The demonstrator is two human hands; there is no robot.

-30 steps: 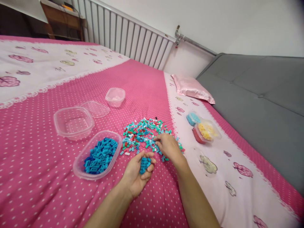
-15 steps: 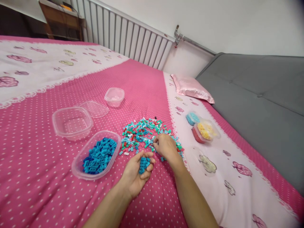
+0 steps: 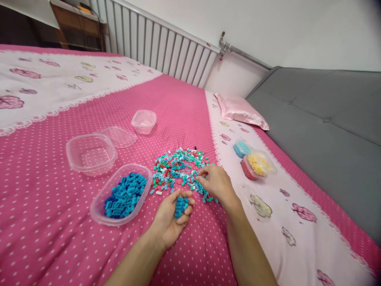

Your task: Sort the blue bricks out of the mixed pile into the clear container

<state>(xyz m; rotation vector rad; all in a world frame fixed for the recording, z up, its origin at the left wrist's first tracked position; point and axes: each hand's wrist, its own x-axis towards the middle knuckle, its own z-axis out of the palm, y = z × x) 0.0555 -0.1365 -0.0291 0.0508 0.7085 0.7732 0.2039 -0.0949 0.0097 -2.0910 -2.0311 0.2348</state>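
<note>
Cradling a cluster of blue bricks point(image 3: 181, 207), the left hand point(image 3: 169, 224) is held palm up over a dotted pink bedspread point(image 3: 190, 258), its fingers curled inward. A clear lid point(image 3: 256, 203) is laid to the right; to the left, more blue bricks are contained in an open plastic tub point(image 3: 102, 195). The right hand point(image 3: 218, 183) is held at the right side of a mixed pile point(image 3: 169, 169) of blue, green, red and white bricks, fingertips drawn together; whether one is pinched there cannot be told. Farther right, red point(image 3: 247, 171), yellow point(image 3: 258, 163) and light-blue bricks point(image 3: 242, 148) are packed in clustered tubs. A square container point(image 3: 92, 153), a flat lid point(image 3: 121, 137) and a smaller container point(image 3: 144, 122) are arrayed at left. Behind, a pink pillow point(image 3: 241, 111) is placed beside a gray headboard point(image 3: 321, 107), and a radiator point(image 3: 157, 41) is seen along the wall.
</note>
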